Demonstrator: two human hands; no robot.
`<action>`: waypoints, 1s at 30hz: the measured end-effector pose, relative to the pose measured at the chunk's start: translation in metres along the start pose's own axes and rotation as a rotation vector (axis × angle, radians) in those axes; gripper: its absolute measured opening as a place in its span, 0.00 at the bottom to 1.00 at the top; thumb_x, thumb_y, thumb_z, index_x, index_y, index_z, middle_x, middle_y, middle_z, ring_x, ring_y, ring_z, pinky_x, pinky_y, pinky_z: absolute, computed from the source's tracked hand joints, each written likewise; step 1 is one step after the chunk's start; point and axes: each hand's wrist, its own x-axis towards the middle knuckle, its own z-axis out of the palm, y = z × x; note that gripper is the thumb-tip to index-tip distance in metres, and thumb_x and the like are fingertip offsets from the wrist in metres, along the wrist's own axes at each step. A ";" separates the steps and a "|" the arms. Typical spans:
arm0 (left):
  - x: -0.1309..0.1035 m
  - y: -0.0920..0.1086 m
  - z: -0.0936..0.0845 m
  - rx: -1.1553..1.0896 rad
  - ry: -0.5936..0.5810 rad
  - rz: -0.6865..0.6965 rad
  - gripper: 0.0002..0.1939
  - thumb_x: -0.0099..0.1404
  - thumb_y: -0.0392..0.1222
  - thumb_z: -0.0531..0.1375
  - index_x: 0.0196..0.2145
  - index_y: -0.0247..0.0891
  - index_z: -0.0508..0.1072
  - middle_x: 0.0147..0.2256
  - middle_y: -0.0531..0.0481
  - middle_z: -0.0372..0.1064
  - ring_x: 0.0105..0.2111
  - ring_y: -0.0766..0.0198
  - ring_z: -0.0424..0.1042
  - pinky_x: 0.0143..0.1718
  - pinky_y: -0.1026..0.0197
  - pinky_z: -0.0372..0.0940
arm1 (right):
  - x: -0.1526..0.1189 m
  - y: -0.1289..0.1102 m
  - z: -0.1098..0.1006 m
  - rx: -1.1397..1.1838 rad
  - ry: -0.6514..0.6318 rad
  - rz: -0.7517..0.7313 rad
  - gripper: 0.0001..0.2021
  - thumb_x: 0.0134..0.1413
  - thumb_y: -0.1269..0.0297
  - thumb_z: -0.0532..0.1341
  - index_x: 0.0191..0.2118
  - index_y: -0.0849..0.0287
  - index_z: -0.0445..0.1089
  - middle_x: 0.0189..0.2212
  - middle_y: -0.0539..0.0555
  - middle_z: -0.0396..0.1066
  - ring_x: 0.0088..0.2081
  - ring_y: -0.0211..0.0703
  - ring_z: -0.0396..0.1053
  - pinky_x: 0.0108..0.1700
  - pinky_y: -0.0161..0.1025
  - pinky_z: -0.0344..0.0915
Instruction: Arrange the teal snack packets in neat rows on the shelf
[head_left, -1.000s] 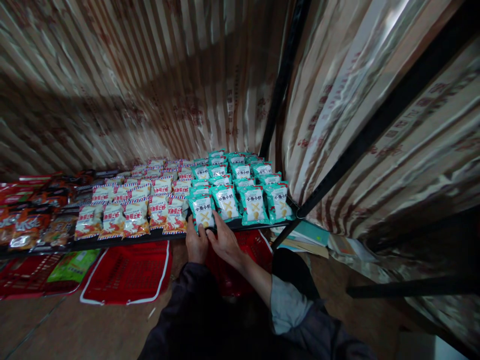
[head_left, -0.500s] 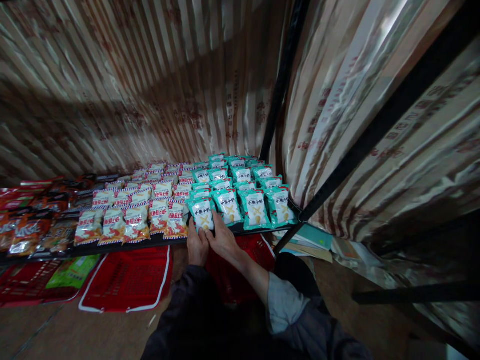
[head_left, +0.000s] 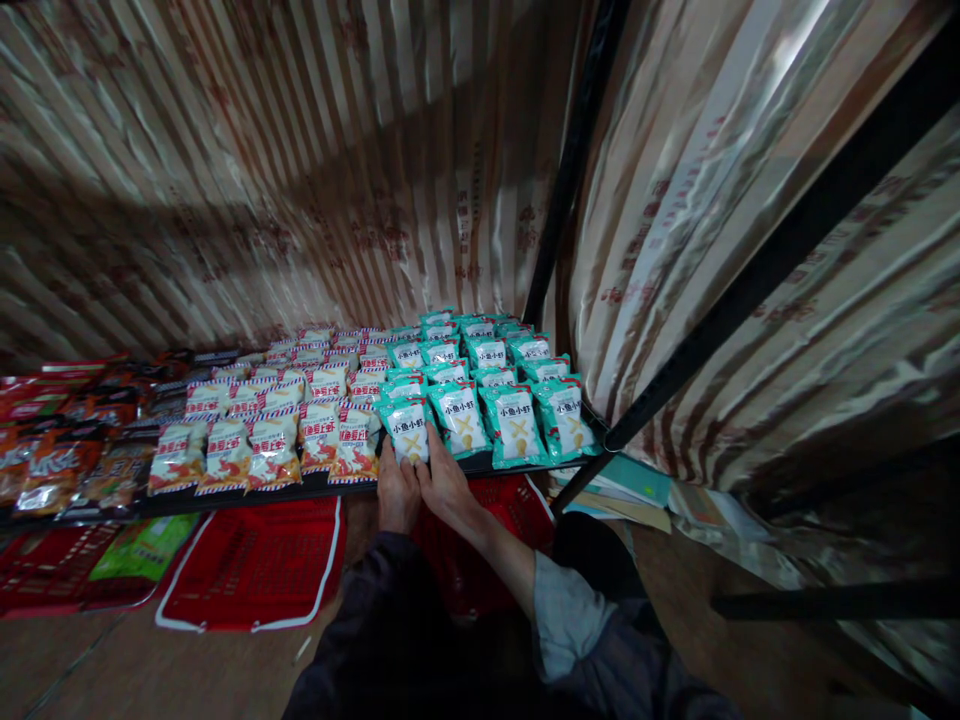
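A teal and white snack bag (head_left: 409, 428) stands at the front left of the teal rows on the black shelf (head_left: 315, 487). My left hand (head_left: 397, 492) grips its lower left side, and my right hand (head_left: 448, 487) holds its lower right side. Both hands are close together, with the thumbs near the bag's bottom edge. Several matching teal bags (head_left: 516, 425) stand behind and to the right. White and orange snack bags (head_left: 354, 440) with striped edges fill the rows on the left.
Orange and dark packets (head_left: 56, 470) lie at the far left of the shelf. Below are a red basket (head_left: 255, 565) with a white handle and a green packet (head_left: 142, 548). A black post (head_left: 574, 165) and diagonal bar (head_left: 720, 300) border the right side, before striped curtains.
The view has shifted very slightly. Both hands remain on the same teal bag, and the rows look unchanged.
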 end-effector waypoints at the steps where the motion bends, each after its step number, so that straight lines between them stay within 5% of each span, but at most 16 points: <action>1: 0.000 0.000 0.000 0.016 0.005 0.002 0.27 0.62 0.41 0.50 0.58 0.28 0.58 0.53 0.31 0.63 0.54 0.49 0.64 0.55 0.47 0.58 | -0.001 0.001 0.001 0.002 0.008 -0.006 0.31 0.57 0.65 0.50 0.65 0.63 0.44 0.61 0.62 0.55 0.61 0.52 0.56 0.60 0.52 0.57; 10: -0.007 0.009 0.001 0.051 0.065 0.036 0.28 0.63 0.38 0.49 0.61 0.29 0.53 0.60 0.32 0.55 0.60 0.53 0.56 0.60 0.49 0.54 | -0.014 -0.011 -0.007 -0.120 0.078 -0.079 0.28 0.62 0.61 0.48 0.66 0.65 0.46 0.62 0.65 0.54 0.63 0.54 0.52 0.62 0.55 0.55; 15: -0.011 0.007 0.000 0.065 0.072 0.138 0.23 0.66 0.38 0.47 0.58 0.33 0.58 0.62 0.34 0.51 0.63 0.55 0.51 0.62 0.49 0.49 | -0.032 -0.020 -0.015 -0.155 0.024 -0.189 0.25 0.63 0.66 0.45 0.65 0.61 0.50 0.64 0.63 0.51 0.66 0.52 0.44 0.62 0.56 0.53; 22: -0.016 0.003 0.002 0.094 0.008 0.224 0.23 0.68 0.42 0.47 0.59 0.34 0.57 0.65 0.32 0.42 0.64 0.54 0.46 0.62 0.47 0.49 | -0.039 -0.006 -0.011 -0.120 -0.001 -0.274 0.26 0.62 0.70 0.44 0.65 0.64 0.47 0.61 0.65 0.55 0.66 0.51 0.45 0.61 0.58 0.56; 30: -0.014 0.005 0.017 0.112 0.087 0.258 0.25 0.66 0.39 0.51 0.59 0.30 0.54 0.64 0.27 0.42 0.65 0.51 0.43 0.62 0.44 0.48 | -0.031 0.007 -0.024 -0.097 -0.048 -0.315 0.24 0.64 0.68 0.42 0.64 0.67 0.49 0.60 0.68 0.56 0.64 0.50 0.50 0.61 0.56 0.57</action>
